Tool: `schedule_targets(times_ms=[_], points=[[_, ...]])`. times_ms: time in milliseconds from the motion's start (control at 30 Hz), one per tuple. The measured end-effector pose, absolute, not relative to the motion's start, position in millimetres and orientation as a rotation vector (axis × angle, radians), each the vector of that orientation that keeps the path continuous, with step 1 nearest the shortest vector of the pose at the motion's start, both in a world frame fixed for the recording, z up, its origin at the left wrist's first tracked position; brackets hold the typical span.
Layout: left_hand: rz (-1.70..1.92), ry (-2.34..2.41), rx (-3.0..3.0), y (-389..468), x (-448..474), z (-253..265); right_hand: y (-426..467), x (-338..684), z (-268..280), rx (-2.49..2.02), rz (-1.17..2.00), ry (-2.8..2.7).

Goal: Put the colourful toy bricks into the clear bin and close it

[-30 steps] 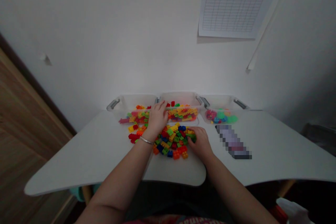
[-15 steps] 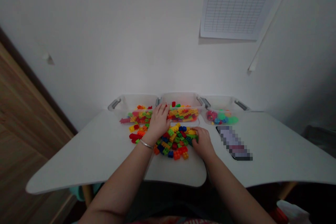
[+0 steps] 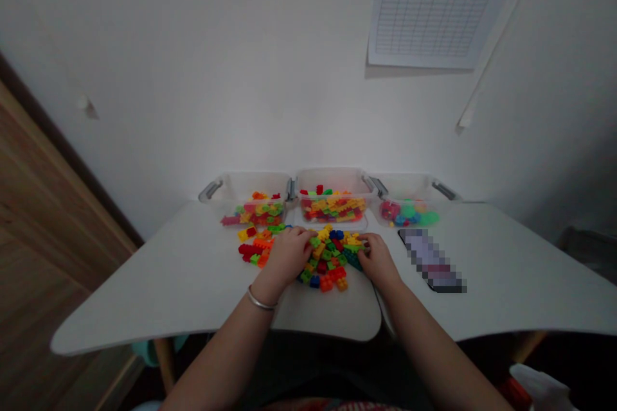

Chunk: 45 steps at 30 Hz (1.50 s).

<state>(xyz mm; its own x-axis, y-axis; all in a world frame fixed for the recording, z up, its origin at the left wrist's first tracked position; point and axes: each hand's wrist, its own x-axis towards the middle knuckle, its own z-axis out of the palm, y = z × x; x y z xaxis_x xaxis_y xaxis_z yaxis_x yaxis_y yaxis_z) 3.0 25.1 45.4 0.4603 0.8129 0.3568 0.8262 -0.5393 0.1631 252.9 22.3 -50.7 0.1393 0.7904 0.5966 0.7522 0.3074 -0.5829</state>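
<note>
On the table [image 3: 144,289], back from its front edge, most bricks [image 3: 328,258] lie between left hand [image 3: 290,253] and right hand [image 3: 380,262], grips unclear.

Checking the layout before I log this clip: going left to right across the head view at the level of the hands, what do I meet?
Wooden panel → outlying red bricks → left hand → main cluster of bricks → right hand → phone.
</note>
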Motion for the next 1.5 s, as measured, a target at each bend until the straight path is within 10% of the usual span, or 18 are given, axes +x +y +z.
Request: schedule_targets(times_ms=[1100, 1500], points=[[-0.530, -1.444, -2.633, 37, 16, 40, 21, 250, -48, -1.449, 0.263, -1.565], [-1.709, -1.351, -2.592, 55, 24, 54, 21, 250, -46, -1.463, 0.282, -1.586]])
